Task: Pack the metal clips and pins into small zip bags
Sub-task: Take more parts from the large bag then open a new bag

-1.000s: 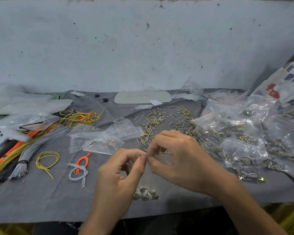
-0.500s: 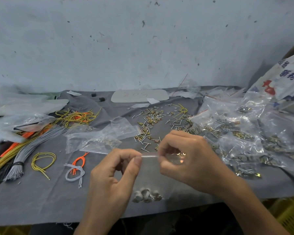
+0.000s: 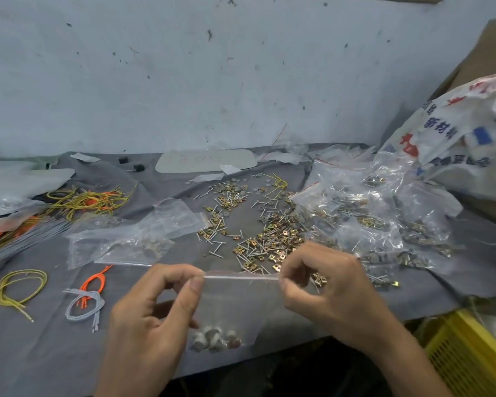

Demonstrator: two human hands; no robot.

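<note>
From the head view, the one view you have, the small zip bag (image 3: 235, 305) hangs between your two hands in front of you, over the near edge of the grey cloth (image 3: 40, 353). Your left hand (image 3: 155, 305) pinches the left end of its zip strip between thumb and forefinger, and your right hand (image 3: 327, 285) pinches the right end the same way, other fingers curled in, so the strip runs taut and level between them. Treat the bag as nearly weightless, limp and probably slick: thin film that will likely fold or slide if you hold it by the body. The ridged strip at the top looks like its stiffest part, so keep your hold there, at the two ends. The few pieces in it should pull the bottom down and help it hang straight. Pin points could pierce film this thin, so don't squeeze the lower half. The bag is clear and colourless, roughly square, and the cloth shows through it. A small cluster of grey rounded pieces (image 3: 215, 340), one with a coppery tint, sits in its bottom. Whether the strip is pressed closed along its whole length cannot be told. The loose clips and pins (image 3: 269, 239), brassy squares and silver nail-like shafts, lie scattered on the cloth just beyond your hands, with filled bags (image 3: 370, 219) heaped to their right.
</note>
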